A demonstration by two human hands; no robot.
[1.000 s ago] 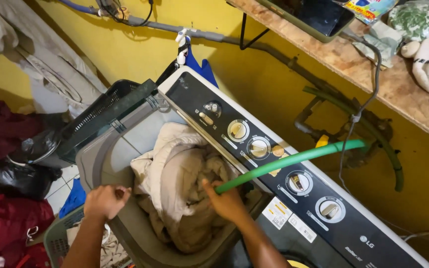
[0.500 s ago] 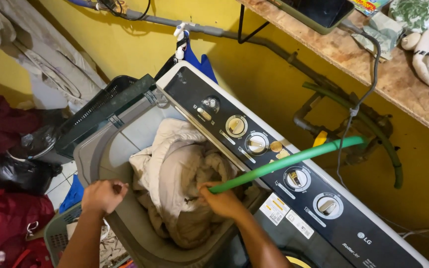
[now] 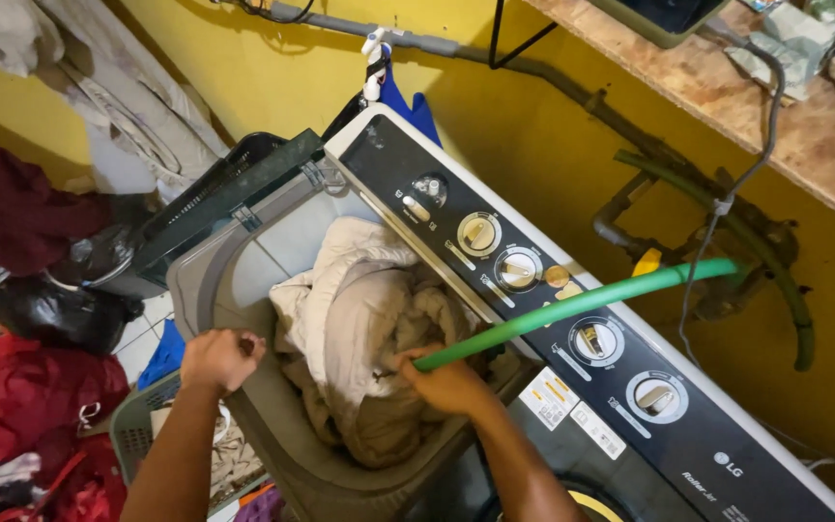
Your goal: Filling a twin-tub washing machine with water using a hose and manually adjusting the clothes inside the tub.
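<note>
My right hand [image 3: 444, 382] grips the end of a green hose [image 3: 582, 305] and holds it down against a pile of beige and white laundry [image 3: 364, 329] inside the open tub of a grey top-loading washing machine [image 3: 263, 440]. The hose runs up and right across the machine's black control panel [image 3: 533, 290] with several round dials. My left hand [image 3: 217, 358] is closed in a fist on the tub's near left rim. The tub's dark lid [image 3: 229, 188] stands raised behind it.
A yellow wall with grey pipes [image 3: 572, 82] and a dark green hose [image 3: 775, 261] stands behind the machine. A wooden shelf [image 3: 804, 135] is at upper right. Red clothes [image 3: 21, 406], a black bag [image 3: 55, 314] and a laundry basket [image 3: 142, 430] lie at left.
The view has shifted slightly. My right hand has pushed the hose end a little deeper into the laundry; my left hand stays on the rim.
</note>
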